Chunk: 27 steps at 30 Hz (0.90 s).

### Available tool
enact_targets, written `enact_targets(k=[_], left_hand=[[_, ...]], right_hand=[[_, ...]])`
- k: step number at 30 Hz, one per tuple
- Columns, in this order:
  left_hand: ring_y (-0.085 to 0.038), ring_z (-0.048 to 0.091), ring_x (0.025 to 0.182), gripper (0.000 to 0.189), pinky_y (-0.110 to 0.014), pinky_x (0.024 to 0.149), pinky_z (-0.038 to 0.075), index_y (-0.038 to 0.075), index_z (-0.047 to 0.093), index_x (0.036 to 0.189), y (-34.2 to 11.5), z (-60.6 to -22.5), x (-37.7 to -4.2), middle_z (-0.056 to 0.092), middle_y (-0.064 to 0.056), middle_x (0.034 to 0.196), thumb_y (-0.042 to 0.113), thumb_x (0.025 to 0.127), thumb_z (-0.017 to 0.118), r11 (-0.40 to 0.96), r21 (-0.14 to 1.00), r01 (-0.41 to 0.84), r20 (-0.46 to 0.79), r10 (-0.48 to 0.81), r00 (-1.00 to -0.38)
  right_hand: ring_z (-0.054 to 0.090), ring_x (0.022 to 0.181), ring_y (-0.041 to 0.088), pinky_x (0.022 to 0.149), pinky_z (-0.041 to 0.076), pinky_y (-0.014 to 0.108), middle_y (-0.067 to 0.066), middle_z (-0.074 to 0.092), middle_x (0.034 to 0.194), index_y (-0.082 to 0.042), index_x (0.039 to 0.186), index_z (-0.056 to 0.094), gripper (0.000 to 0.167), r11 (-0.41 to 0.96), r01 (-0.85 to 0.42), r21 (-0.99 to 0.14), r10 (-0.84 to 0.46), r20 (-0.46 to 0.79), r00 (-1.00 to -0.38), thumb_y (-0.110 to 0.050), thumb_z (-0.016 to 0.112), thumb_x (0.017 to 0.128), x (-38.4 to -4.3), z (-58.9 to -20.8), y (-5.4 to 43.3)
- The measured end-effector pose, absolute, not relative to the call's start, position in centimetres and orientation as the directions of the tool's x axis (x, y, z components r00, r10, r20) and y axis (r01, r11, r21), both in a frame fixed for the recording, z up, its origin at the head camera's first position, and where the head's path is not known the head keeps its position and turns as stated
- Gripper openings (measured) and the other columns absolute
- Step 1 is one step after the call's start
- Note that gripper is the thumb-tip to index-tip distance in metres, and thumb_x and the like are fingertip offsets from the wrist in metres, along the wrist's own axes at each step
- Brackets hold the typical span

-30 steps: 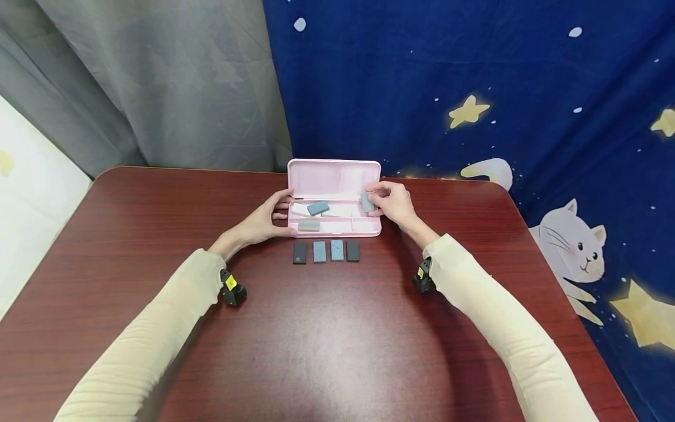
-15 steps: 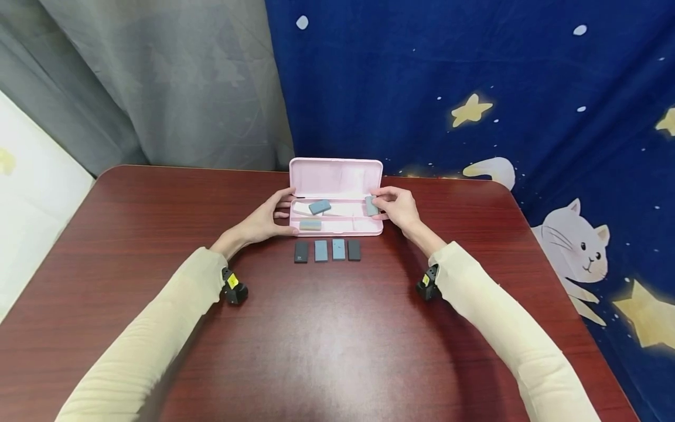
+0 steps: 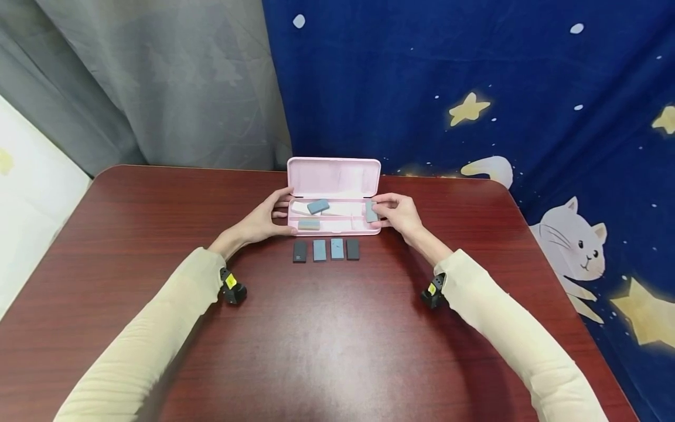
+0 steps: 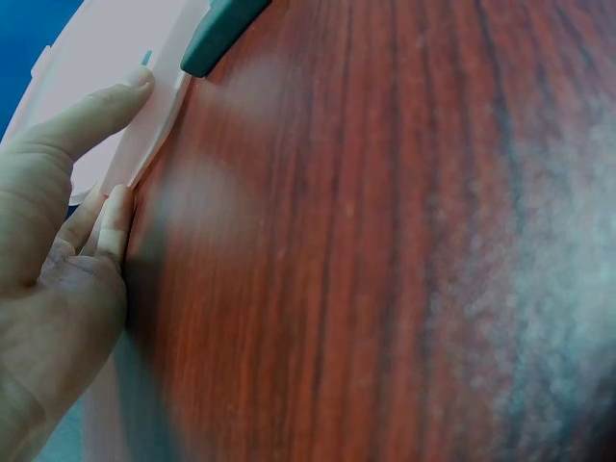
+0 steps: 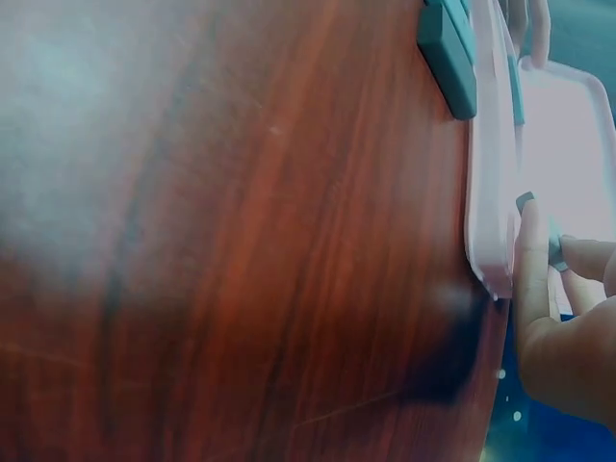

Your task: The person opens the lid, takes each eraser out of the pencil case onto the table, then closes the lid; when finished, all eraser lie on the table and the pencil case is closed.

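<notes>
A pink pencil case point(image 3: 337, 225) lies on the table with its lid point(image 3: 333, 177) raised. My left hand point(image 3: 266, 220) grips its left end, thumb at the front rim and fingers along the side and back; the left wrist view shows the thumb point(image 4: 115, 106) on the rim. At the case's right end, my right hand point(image 3: 399, 217) pinches a small grey-blue rectangular block point(image 3: 371, 211) over the right compartments. The fingers partly hide this block in the right wrist view. Inside the case lie a tilted blue block point(image 3: 318, 206) and another block point(image 3: 309, 225) in the front compartment.
In front of the case is a row of several small blocks: a black one point(image 3: 299, 252), a blue one point(image 3: 319, 251), a second blue one point(image 3: 337, 249) and a dark grey one point(image 3: 353, 249). Curtains point(image 3: 369, 88) hang behind the table point(image 3: 316, 340).
My right hand has shifted slightly toward the front and right with the block, which now sits lower over the case's right end. The left hand keeps its hold on the case.
</notes>
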<state>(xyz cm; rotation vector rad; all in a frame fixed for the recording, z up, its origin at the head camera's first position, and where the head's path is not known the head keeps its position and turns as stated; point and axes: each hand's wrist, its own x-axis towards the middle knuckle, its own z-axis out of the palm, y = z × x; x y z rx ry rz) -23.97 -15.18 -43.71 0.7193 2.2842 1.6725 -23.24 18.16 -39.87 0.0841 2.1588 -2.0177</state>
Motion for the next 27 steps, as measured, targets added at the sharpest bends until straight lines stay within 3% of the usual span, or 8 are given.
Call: enact_targets(k=[10, 27], left_hand=[[-0.031, 0.036, 0.13, 0.098, -0.044, 0.107, 0.035, 0.003, 0.019, 0.152, -15.2, -43.6, -23.9, 0.034, -0.02, 0.143, -0.002, 0.075, 0.08, 0.241, 0.939, 0.244, 0.094, 0.504, -0.859], [-0.03, 0.037, 0.129, 0.098, -0.044, 0.107, 0.035, 0.004, 0.019, 0.152, -15.1, -44.0, -24.1, 0.035, -0.019, 0.142, -0.003, 0.075, 0.08, 0.236, 0.939, 0.248, 0.101, 0.501, -0.859]], right_hand=[[0.06, 0.065, 0.017, 0.067, 0.059, 0.038, 0.014, 0.061, 0.089, 0.012, 0.117, 0.059, 0.028, 0.07, 0.21, -0.975, -0.095, -0.216, -0.972, 0.006, 0.062, 0.09, -21.6, -39.6, 18.0], [0.066, 0.07, 0.019, 0.07, 0.059, 0.041, 0.012, 0.062, 0.088, 0.013, 0.118, 0.058, 0.029, 0.09, 0.209, -0.974, -0.17, -0.222, -0.96, 0.004, 0.063, 0.09, -19.3, -39.9, 18.7]])
